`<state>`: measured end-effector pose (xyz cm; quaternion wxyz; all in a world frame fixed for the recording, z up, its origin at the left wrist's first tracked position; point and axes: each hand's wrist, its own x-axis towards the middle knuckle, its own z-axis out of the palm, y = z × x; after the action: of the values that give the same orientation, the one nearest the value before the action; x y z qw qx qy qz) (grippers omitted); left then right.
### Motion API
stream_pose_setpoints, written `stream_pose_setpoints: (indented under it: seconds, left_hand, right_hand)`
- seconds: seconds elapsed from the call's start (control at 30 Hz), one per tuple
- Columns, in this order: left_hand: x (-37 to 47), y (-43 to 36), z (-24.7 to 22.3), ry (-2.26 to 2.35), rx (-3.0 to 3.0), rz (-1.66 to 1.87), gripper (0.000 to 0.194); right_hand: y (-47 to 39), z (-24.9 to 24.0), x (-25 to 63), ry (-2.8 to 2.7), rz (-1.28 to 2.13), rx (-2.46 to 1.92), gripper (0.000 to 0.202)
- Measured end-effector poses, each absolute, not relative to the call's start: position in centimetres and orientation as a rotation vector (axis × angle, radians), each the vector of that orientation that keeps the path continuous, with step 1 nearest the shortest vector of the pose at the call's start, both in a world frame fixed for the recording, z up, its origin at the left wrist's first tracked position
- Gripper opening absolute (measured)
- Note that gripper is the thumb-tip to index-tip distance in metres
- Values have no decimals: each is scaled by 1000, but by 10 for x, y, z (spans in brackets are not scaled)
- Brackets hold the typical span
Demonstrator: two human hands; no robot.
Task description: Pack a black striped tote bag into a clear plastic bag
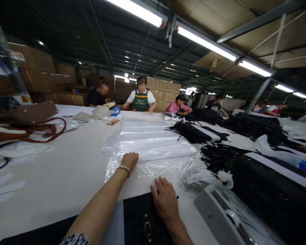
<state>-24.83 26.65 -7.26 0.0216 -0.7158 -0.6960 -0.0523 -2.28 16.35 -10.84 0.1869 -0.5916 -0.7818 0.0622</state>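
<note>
My left hand, with a bangle at the wrist, is closed at the near edge of a stack of clear plastic bags; whatever its fingers grip is hidden. Fingers spread, my right hand lies palm down at the far edge of a black bag. That bag has gold-coloured hardware and a pale strip across it, and lies at the bottom of the view, partly under my left forearm.
A grey device and white tags sit at the right, beside piled black bags. Brown bags lie at the left. A phone and a blue box are farther back. Several people work beyond.
</note>
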Motion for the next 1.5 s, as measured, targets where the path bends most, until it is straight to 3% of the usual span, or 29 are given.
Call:
stream_pose_setpoints:
  seconds: [0.5,0.67,0.87,1.0,1.13,1.5]
  left_hand:
    - [-266,228,-47,-2126,-2115,-85,19]
    - [-278,219,-46,-2158,-2037,-106,40]
    - [-282,215,-53,-2128,-2093,-142,22]
    - [-271,227,-59,-2151,-2083,-238,34]
    - [-261,238,-69,-2213,-2123,-169,26]
    - [-273,253,-48,-2339,-2205,-259,29]
  right_hand:
    - [165,-115,-22,-2207,98,-1650,43]
    - [164,-111,-22,-2201,126,-1649,43]
    - [164,-109,-23,-2199,179,-1654,44]
    - [163,-110,-23,-2189,180,-1658,44]
    - [162,-110,-23,-2186,180,-1647,44]
    - [162,-109,-23,-2184,167,-1646,42]
